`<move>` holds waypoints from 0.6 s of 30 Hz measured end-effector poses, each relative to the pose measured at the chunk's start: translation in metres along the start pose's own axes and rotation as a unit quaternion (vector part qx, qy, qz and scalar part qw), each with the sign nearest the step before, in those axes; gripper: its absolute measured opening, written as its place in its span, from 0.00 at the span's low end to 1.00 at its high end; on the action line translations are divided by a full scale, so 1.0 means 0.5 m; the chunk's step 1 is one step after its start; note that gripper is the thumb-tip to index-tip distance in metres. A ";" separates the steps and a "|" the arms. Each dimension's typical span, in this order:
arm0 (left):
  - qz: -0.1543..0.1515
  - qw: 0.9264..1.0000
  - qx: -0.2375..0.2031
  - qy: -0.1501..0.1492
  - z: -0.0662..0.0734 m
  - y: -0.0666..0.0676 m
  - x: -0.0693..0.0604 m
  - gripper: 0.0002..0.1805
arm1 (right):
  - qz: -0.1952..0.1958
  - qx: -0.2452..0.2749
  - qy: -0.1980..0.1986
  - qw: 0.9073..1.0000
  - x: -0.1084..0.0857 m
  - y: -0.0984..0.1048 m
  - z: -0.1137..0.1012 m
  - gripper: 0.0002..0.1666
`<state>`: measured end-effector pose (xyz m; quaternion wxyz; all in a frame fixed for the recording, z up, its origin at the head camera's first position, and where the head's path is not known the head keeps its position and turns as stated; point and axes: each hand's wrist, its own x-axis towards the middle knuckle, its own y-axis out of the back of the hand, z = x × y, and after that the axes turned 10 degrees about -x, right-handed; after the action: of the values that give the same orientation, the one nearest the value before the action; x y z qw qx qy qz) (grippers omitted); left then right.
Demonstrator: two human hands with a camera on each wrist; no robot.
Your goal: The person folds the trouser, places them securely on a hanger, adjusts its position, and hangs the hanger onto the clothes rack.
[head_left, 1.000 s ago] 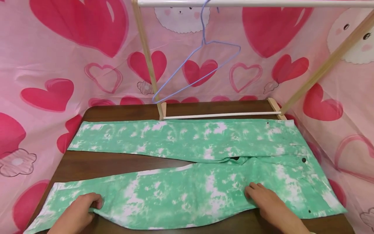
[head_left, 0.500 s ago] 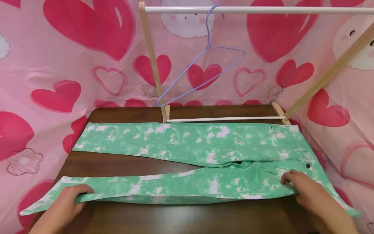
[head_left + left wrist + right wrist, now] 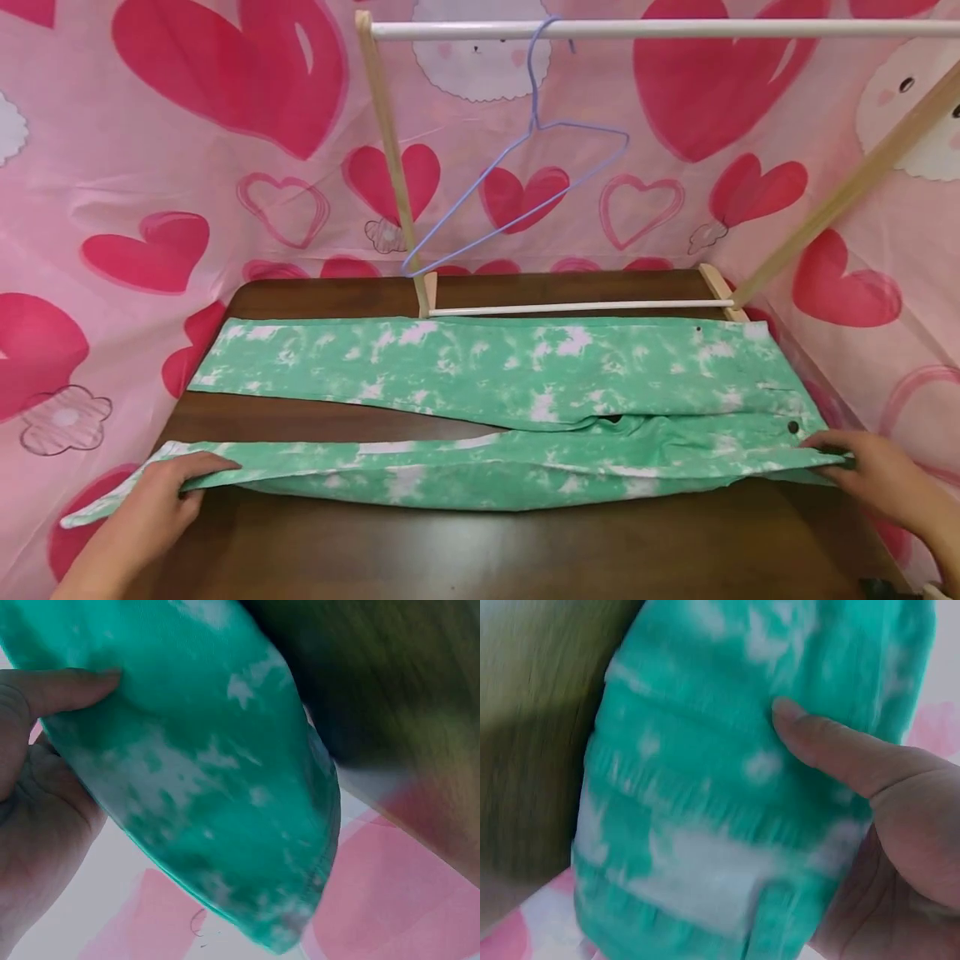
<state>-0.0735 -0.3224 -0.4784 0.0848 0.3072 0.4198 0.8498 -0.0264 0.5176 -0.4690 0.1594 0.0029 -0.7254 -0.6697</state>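
A pair of green and white tie-dye trousers (image 3: 480, 367) lies lengthwise across the table, legs to the left and waistband to the right. The far leg is flat; the near leg's front edge is raised and folded upward. My left hand (image 3: 161, 492) pinches this edge near the leg's hem, its thumb on top of the cloth in the left wrist view. At the waist end, my right hand (image 3: 873, 471) pinches the same side of the trousers, with the thumb (image 3: 832, 746) over the cloth close to the waistband. Both hands' other fingers are mostly hidden beneath the fabric.
Behind the trousers stands a rack with wooden legs and a white top bar (image 3: 675, 30). A blue wire hanger (image 3: 480, 237) hangs from it. Brown tabletop (image 3: 480, 554) shows in front. Pink heart-patterned cloth surrounds the table. A small dark object (image 3: 877, 588) sits at the lower right.
My right hand has slid right along the near edge to the waistband. The near leg's edge has been lifted and drawn away from the table's front. My left hand has moved slightly left.
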 end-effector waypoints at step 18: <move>0.066 0.994 0.082 0.024 -0.031 0.060 0.030 0.25 | 0.047 -0.012 -0.136 0.989 0.023 0.029 0.037 0.19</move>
<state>-0.0913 -0.3458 -0.4557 -0.0069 0.3201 0.4689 0.8232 -0.0385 0.5347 -0.4533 0.0907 -0.1247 -0.7312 -0.6645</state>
